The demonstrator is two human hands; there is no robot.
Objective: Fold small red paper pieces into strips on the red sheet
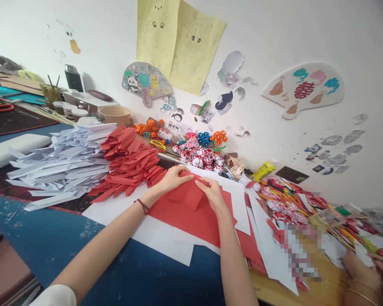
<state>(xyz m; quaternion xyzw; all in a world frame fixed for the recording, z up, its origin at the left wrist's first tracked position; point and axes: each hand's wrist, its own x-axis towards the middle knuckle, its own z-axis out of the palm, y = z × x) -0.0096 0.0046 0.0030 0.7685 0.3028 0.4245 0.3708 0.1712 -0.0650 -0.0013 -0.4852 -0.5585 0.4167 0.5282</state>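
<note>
A: State the position of the paper.
B: Red folded paper point(192, 198) between both hands, over a red sheet point(185, 220). Below that, white sheets point(166, 244) on the blue table point(124, 272).

A: Report the grip.
B: Left hand point(175, 178): narrow pinch, thumb and fingers on the upper left of the folded paper. Right hand point(212, 192): similar pinch at the upper right. Pressure not discernible.

A: List likely faults, with causes.
B: Expect a crooked crease from uneven pull between the two pinches. Expect a wrinkle or tear from too hard a tug. Note the matching reds: easy to misjudge an edge, or to catch the sheet below in the fold.

A: Identify hazards alongside.
B: Red folded strips point(130, 159) in a loose heap, just beside the left hand; liable to slide from a knock by the wrist. White folded strips point(67, 157) farther left, equally loose.
</note>
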